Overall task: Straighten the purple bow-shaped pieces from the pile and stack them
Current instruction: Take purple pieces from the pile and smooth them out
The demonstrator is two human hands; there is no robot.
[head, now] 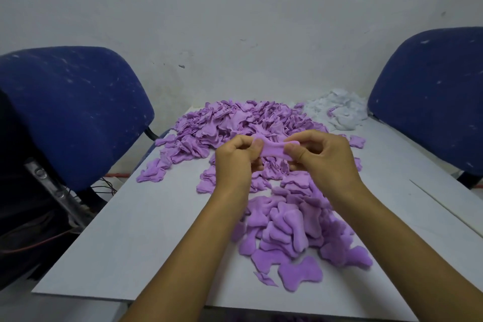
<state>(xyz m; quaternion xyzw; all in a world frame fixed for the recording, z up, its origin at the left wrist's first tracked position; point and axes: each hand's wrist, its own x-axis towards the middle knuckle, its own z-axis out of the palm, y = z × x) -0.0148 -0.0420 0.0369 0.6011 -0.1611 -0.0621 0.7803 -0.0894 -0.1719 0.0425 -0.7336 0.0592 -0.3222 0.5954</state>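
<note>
Bow-shaped piece (pixel 271 151) held between the hands: light purple, plain. Pile (pixel 235 123): same light purple. Near heap (pixel 290 230): slightly deeper purple. Scraps (pixel 337 110) at far right: white. Tabletop (pixel 146 230): pale grey. 2 chairs (pixel 78 107) (pixel 433 91): dark blue with white flecks. Wall (pixel 235 8): off-white.

The pile (pixel 235 123) is lying far on the table (pixel 130 230), the stacked pieces (pixel 287 232) nearer, chairs (pixel 73 112) flanking left and right.
</note>
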